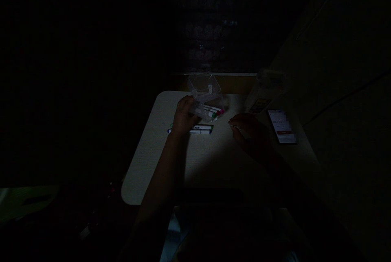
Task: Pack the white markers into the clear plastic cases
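Observation:
In very dim light, my left hand point(182, 116) is closed on the near left side of a clear plastic box point(210, 99), which is tilted with its lid up. Inside the box lie several white markers point(210, 109) with green, red and pink ends. Below my left wrist, two more markers lie side by side on the white table point(146, 156), a green-ended marker point(204, 127) and a blue-ended marker point(201, 132). To the right of the box, my right hand point(249, 129) is closed in a pinch. A thin pale edge shows at its fingertips, too small to name.
A phone point(282, 127) with a lit timer screen lies at the table's right side. Behind my right hand stands a clear container point(262, 91) with a dark label. A dark cable point(345, 99) runs along the right wall. The surroundings are nearly black.

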The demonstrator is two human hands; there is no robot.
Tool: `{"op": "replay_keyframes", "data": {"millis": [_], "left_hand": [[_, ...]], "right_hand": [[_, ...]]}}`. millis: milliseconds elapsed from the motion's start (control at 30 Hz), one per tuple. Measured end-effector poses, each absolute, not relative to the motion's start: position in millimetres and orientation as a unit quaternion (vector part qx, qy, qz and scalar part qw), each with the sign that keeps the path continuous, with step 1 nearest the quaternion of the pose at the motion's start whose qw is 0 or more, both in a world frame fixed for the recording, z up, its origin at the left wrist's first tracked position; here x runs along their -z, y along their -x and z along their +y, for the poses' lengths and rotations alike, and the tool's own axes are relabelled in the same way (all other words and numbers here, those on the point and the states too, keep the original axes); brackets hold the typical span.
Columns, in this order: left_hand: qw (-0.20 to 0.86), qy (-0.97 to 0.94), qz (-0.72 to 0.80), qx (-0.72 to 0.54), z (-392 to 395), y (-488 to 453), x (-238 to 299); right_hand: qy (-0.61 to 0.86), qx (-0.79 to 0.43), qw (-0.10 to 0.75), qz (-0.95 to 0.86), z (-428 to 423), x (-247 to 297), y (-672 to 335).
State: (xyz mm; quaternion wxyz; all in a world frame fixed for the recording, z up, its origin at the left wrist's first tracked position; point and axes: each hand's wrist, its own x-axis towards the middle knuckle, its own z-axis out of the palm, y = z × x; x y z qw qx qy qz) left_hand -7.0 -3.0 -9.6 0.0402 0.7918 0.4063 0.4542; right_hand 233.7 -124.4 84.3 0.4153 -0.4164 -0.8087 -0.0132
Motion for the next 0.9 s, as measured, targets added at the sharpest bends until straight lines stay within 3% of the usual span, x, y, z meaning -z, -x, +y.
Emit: {"op": "replay_keyframes", "data": {"millis": [200, 567, 900], "left_hand": [[0.038, -0.790, 0.425, -0.440, -2.8, 6.9, 10.2], [0.030, -0.789, 0.420, -0.447, -2.7, 7.2, 9.4], [0.031, -0.789, 0.418, -0.449, -3.5, 7.1, 9.3]], "right_hand": [[0.433, -0.041, 0.385, -0.814, -115.5, -65.4, -229.6], [0.488, -0.149, 0.215, -0.833, -81.6, -17.5, -210.2], [0.506, -0.090, 0.138, -0.847, -69.4, -13.5, -193.1]]}}
